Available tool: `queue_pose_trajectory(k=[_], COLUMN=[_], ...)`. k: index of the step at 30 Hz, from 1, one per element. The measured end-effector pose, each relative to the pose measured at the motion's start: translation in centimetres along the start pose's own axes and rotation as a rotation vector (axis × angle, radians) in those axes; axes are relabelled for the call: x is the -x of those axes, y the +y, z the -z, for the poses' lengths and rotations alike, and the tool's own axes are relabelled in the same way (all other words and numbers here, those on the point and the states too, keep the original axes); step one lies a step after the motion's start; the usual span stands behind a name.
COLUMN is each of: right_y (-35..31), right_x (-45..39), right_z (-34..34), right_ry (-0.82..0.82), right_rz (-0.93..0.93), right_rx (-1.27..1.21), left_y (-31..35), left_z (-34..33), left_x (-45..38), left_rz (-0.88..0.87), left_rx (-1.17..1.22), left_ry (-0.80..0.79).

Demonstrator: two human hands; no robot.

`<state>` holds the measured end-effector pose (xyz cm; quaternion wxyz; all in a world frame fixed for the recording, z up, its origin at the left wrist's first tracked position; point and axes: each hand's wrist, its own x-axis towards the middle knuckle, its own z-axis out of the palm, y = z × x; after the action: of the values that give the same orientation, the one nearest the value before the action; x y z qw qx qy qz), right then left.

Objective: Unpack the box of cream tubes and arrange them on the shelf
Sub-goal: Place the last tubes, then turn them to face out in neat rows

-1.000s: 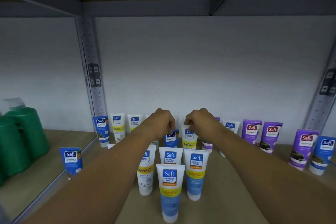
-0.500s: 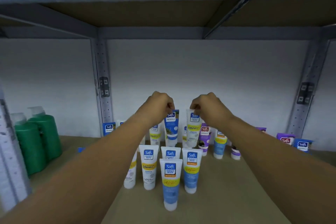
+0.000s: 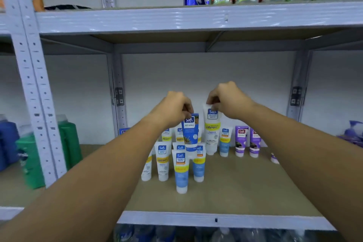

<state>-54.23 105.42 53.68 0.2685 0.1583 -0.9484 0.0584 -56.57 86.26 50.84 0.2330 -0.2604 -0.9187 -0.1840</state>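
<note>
Your shelf (image 3: 245, 188) is a tan board with a grey metal front lip. Standing on it you've got white and blue Safi tubes (image 3: 181, 173) bunched mid-shelf, purple tubes (image 3: 241, 140) to their right, green bottles (image 3: 70, 139) far left.

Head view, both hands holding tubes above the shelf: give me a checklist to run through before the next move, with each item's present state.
1. Left hand grips the blue Safi tube by its top end: ok.
2. Right hand grips the white Safi tube by its top end: ok.
3. Both held tubes hang cap down, roughly upright: ok.
4. Bare space on the shelf board right of the front cluster for setting down: ok.
5. Standing tubes upright, none toppled: ok for those visible; the ones behind the arms, cannot tell.
6. Held tubes clear of the tubes behind them: cannot tell, they overlap in this view.
</note>
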Motion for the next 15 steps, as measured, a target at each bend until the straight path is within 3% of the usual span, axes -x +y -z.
queue_pose_trajectory(k=[4,15], right_y=[0.6,2.9], right_x=[3.1,9.3], right_z=[-1.6,-10.3], right_ry=[-0.12,-0.212], right_rz=[-0.026,-0.081], right_rx=[-0.084,-0.229], left_y=[0.6,-0.3], left_z=[-3.4,-12.1], left_x=[3.0,7.4], left_rz=[0.01,0.057], left_rx=[0.036,0.121], left_ry=[-0.066,-0.148])
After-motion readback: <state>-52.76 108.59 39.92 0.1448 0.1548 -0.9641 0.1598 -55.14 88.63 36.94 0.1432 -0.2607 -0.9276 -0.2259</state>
